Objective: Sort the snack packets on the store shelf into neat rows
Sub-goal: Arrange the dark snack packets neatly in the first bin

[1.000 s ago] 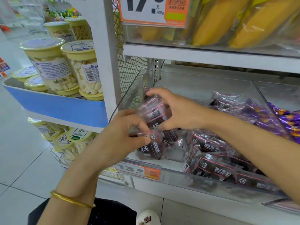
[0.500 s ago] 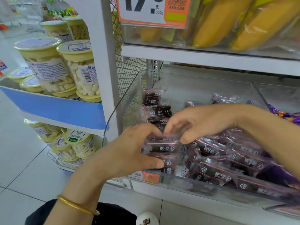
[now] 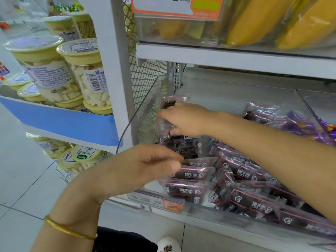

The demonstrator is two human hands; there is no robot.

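Dark snack packets with pink edges fill a clear shelf bin [image 3: 145,110]. A few stand in a row along its left wall [image 3: 183,148], one upright at the back [image 3: 169,101]. Three lie flat, stacked at the front [image 3: 192,174], and a loose heap [image 3: 245,171] spreads to the right. My right hand [image 3: 183,119] reaches across to the left wall, its fingers and thumb curled round the standing packets there. Blurred and loosely curled, my left hand [image 3: 145,164] hovers at the bin's front left with its thumb beside the flat packets, holding nothing I can see.
Purple packets [image 3: 305,124] lie behind a clear divider [image 3: 309,110] on the right. Yellow packets [image 3: 254,19] fill the shelf above. Jars of white snacks [image 3: 54,75] stand on a blue-edged rack left of the white post [image 3: 112,51]. An orange price tag [image 3: 171,204] hangs on the front rail.
Both hands let go of the packet they held at the front, which now lies flat. My right hand moved back and left to the standing row; my left hand drew slightly away.
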